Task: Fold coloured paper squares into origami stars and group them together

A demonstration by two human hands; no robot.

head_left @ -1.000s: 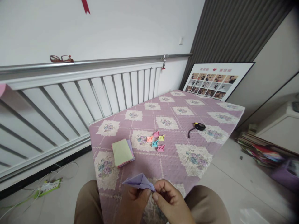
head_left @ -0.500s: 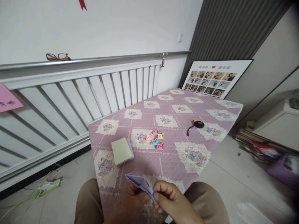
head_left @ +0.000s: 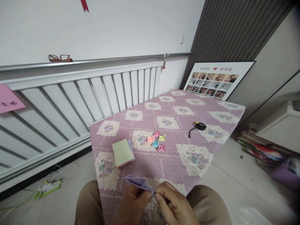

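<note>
A partly folded purple sheet of origami paper is held between both hands over the near end of the table. My left hand grips its body from below, with the thumb along the near side. At the sheet's right tip, my right hand pinches with thumb and index finger. Beyond the hands lies a cluster of small folded paper figures in pink, orange, yellow and blue; the blue figure is in the middle. Left of them sits a stack of coloured paper squares, pale green on top.
A purple flowered cloth covers the table. A black tape measure lies on its right side. The white radiator borders the left edge, with glasses on the pipe above. A photo board leans at the far end.
My right fingers have shifted slightly at the paper's tip, covering more of it. The paper has turned a little flatter. The whole view has shifted slightly.
</note>
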